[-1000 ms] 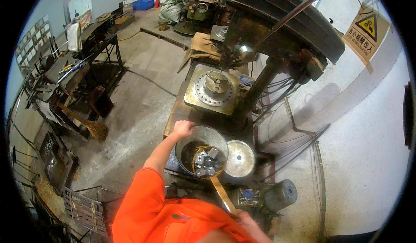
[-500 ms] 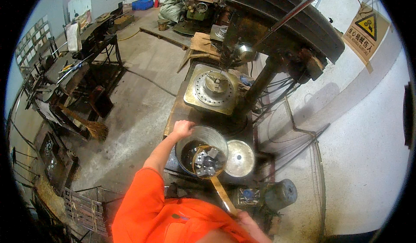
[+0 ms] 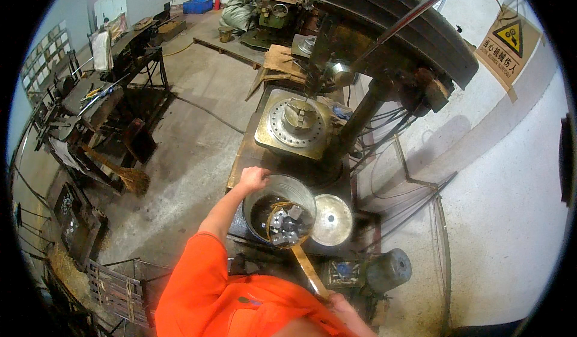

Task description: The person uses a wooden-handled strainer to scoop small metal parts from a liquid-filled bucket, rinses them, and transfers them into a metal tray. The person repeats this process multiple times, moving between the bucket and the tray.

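Observation:
My left hand (image 3: 255, 178) is closed over the far left rim of a round metal bucket (image 3: 290, 187). Dark liquid shows at the bottom of the bucket. Down at the lower edge, my right hand (image 3: 342, 309) grips the flat brass-coloured handle of a strainer ladle (image 3: 308, 268). Its round bowl is tilted inside the bucket's near right part and carries several small grey metal blocks (image 3: 287, 224). Against the bucket's right side lies a round pale metal lid (image 3: 334, 219). Part of my right hand's fingers is hidden by the handle and sleeve.
Beyond the bucket stands a drill press (image 3: 384, 24) with a chuck (image 3: 300, 116) on its square table. A metal cylinder (image 3: 389, 271) and a small box of parts (image 3: 344, 272) are at the near right. A workbench (image 3: 108, 106) and broom (image 3: 133, 179) stand left, a white wall right.

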{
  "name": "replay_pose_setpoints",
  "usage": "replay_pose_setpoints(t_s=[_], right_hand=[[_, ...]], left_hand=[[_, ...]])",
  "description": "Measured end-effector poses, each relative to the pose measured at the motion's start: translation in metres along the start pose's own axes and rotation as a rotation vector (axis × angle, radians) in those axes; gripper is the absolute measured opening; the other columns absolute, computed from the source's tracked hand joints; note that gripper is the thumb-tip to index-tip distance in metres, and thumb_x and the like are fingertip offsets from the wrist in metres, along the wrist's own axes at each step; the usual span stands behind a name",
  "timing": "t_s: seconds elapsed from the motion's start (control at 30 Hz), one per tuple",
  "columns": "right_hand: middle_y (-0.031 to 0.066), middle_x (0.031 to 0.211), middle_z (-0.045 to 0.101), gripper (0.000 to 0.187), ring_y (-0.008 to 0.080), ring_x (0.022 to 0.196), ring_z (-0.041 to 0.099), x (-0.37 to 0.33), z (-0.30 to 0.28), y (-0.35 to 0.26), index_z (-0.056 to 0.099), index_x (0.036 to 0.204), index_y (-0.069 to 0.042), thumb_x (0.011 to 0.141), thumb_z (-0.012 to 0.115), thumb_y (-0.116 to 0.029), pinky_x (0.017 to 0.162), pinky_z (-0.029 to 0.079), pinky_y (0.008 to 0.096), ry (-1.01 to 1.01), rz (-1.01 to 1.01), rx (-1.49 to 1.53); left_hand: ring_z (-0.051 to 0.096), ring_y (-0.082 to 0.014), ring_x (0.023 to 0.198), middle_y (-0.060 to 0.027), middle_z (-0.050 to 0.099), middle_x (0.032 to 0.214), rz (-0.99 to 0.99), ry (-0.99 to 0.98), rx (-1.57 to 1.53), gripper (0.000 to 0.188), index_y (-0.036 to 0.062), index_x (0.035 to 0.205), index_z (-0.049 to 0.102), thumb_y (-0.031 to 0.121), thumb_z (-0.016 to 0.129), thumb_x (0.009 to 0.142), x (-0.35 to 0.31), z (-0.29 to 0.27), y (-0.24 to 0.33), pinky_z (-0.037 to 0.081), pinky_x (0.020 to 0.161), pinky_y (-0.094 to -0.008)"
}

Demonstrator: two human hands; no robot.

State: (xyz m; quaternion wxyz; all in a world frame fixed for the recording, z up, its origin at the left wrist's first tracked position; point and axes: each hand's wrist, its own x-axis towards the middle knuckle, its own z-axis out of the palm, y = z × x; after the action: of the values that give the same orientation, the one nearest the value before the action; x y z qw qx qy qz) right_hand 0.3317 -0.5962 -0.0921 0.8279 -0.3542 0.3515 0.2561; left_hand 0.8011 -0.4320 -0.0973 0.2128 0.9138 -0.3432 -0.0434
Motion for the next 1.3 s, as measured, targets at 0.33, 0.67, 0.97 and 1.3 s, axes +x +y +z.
replay_pose_setpoints(t_s=[0.33,0.67,0.97,1.3], right_hand=[[0.0005,0.064,0.037,0.062,0.0078,0.042,0.033,-0.034,0.063,-0.045,0.034,0.119,0.000,0.069,0.067,-0.013,0.036,0.030,0.0237,-0.506,-0.017,0.423],[0.0016,0.069,0.037,0.045,0.0108,0.054,0.036,-0.044,0.117,-0.098,0.037,0.114,0.001,0.076,0.059,-0.010,0.046,0.034,0.0258,-0.618,0.137,0.543],[0.0011,0.070,0.036,0.056,0.0086,0.053,0.038,-0.077,0.142,-0.125,0.033,0.115,0.003,0.071,0.065,-0.011,0.045,0.036,0.0254,-0.544,0.086,0.527],[0.0029,0.069,0.037,0.057,0.0077,0.048,0.036,-0.111,0.197,-0.146,0.030,0.114,0.006,0.067,0.060,-0.004,0.040,0.037,0.0240,-0.380,-0.022,0.518]], left_hand=[[0.059,-0.0300,0.072,-0.0124,0.062,0.075,0.053,0.078,-0.011,0.028,0.0172,0.090,0.064,0.035,0.061,0.069,0.003,0.007,-0.008,0.046,0.063,-0.0422],[0.059,-0.0316,0.078,-0.0145,0.062,0.081,0.023,0.066,-0.126,0.037,0.0157,0.099,0.060,0.040,0.059,0.072,0.001,0.013,-0.022,0.047,0.067,-0.0433],[0.058,-0.0170,0.058,-0.0098,0.060,0.063,-0.200,0.166,-0.757,0.034,0.0025,0.105,0.056,0.012,0.060,0.072,-0.100,-0.037,-0.045,0.046,0.055,-0.0305],[0.057,-0.0166,0.082,-0.0098,0.058,0.089,0.117,-0.776,-2.015,0.046,0.0008,0.121,0.041,0.027,0.052,0.085,-0.179,-0.008,0.133,0.047,0.071,-0.0289]])
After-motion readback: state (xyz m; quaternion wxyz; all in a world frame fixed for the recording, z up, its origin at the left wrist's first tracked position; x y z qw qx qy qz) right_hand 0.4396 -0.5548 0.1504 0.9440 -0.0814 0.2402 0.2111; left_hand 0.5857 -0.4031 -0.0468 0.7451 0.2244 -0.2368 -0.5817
